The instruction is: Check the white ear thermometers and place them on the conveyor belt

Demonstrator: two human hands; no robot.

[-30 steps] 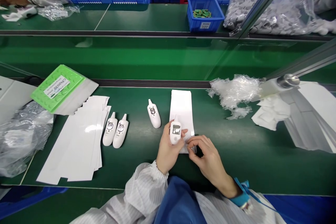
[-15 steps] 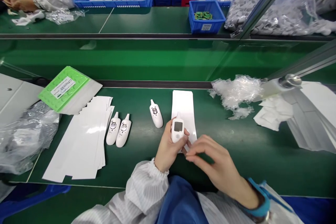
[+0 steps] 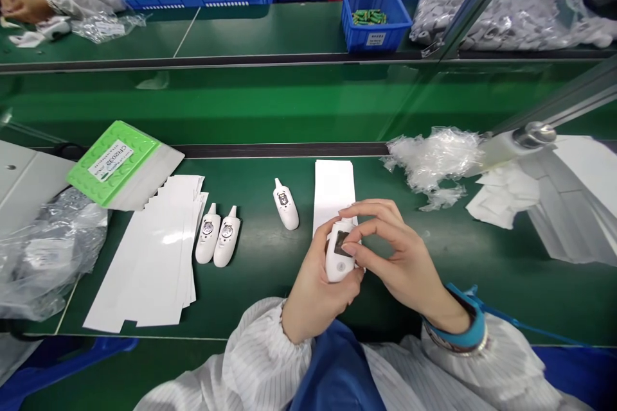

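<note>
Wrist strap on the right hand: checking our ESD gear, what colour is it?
The wrist strap is bright blue, seen best in the head view.

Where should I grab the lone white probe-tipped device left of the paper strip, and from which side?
Pinch the wide lower body of the white probe-tipped device by its long edges, coming from the near side. It lies flat on the green belt, its narrow tip pointing away, so the body gives the broader hold.

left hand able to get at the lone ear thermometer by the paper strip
Probably yes, once it lets go: the left hand holds another ear thermometer, but only green workbench lies between it and the lone ear thermometer.
</note>
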